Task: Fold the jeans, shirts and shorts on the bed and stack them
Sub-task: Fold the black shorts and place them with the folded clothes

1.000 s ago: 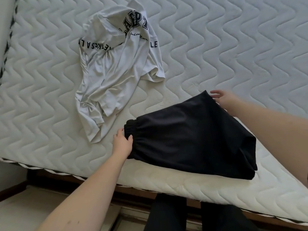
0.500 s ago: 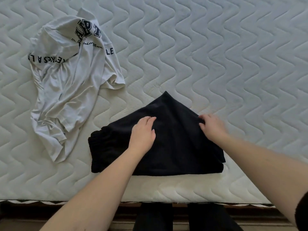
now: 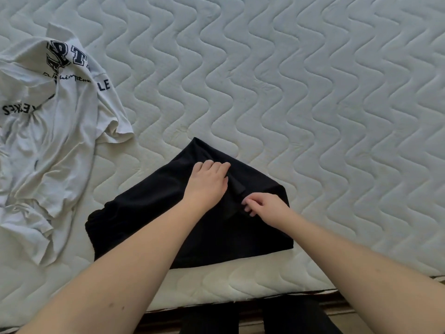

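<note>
Black shorts (image 3: 149,213) lie folded on the white quilted mattress (image 3: 313,116), close to its front edge. My left hand (image 3: 208,182) presses flat on the upper middle of the shorts, fingers pointing away from me. My right hand (image 3: 265,207) rests just right of it, its curled fingers pinching a raised fold of the black fabric. A crumpled white T-shirt (image 3: 60,141) with dark lettering lies at the left, apart from the shorts.
The mattress's front edge (image 3: 240,295) runs along the bottom, with a dark bed frame below it. My dark-clad legs (image 3: 277,319) stand against the frame. Bare mattress stretches behind and to the right of the shorts.
My right hand moved from the shorts' right edge in toward the middle, drawing fabric with it. My left hand slid a little further up the shorts. The view shifted right.
</note>
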`<state>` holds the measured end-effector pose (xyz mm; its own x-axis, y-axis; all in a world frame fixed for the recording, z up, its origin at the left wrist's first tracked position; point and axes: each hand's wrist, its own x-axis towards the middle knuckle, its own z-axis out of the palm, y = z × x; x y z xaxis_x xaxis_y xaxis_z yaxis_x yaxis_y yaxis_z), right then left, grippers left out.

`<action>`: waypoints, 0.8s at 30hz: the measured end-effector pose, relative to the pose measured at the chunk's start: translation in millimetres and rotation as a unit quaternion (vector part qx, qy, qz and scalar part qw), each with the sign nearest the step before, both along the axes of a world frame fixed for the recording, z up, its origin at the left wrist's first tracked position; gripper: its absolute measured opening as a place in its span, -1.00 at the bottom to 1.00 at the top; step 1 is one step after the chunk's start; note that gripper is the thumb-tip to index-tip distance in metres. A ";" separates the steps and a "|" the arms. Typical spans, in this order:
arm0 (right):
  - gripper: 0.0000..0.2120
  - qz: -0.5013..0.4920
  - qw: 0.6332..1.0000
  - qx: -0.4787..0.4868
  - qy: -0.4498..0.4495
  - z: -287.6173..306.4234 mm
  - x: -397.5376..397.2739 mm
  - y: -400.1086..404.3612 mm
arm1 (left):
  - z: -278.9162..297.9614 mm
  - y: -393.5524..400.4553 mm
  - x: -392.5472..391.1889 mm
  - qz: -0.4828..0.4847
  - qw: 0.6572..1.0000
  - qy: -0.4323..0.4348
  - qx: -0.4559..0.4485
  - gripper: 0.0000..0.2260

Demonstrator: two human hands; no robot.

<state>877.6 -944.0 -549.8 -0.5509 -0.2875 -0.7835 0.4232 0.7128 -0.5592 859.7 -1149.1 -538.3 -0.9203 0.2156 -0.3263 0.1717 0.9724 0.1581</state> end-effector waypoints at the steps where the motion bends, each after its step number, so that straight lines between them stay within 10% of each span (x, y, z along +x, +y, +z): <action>1: -0.80 -0.044 0.999 0.016 0.007 -2.9 0.4 3.0 | -1.8 -2.4 3.4 -0.013 1.000 -0.005 -0.020 -0.66; 6: -0.89 -0.214 0.968 0.101 -0.083 -10.1 -9.3 8.3 | -4.5 -12.8 12.0 -0.016 0.998 -0.019 -0.055 -0.65; 11: -0.84 -0.383 0.914 -0.045 -0.126 -7.3 -19.5 -7.1 | -2.1 -15.8 3.6 -0.012 1.000 -0.008 -0.004 -0.73; 20: -0.81 -0.592 0.769 -0.127 -0.205 -15.6 -48.6 -20.5 | -14.0 -23.4 -33.3 0.013 0.999 0.011 0.041 -0.67; 24: -0.87 -0.702 0.644 -0.239 -0.189 -4.6 -76.4 -12.6 | -21.8 -29.8 -49.8 0.024 0.999 0.023 0.039 -0.67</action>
<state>801.2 -956.6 -554.4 -0.3262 0.0278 -0.9449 0.6342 -0.7348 -0.2406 809.9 -1179.0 -560.1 -0.9442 0.1935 -0.2666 0.1336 0.9647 0.2269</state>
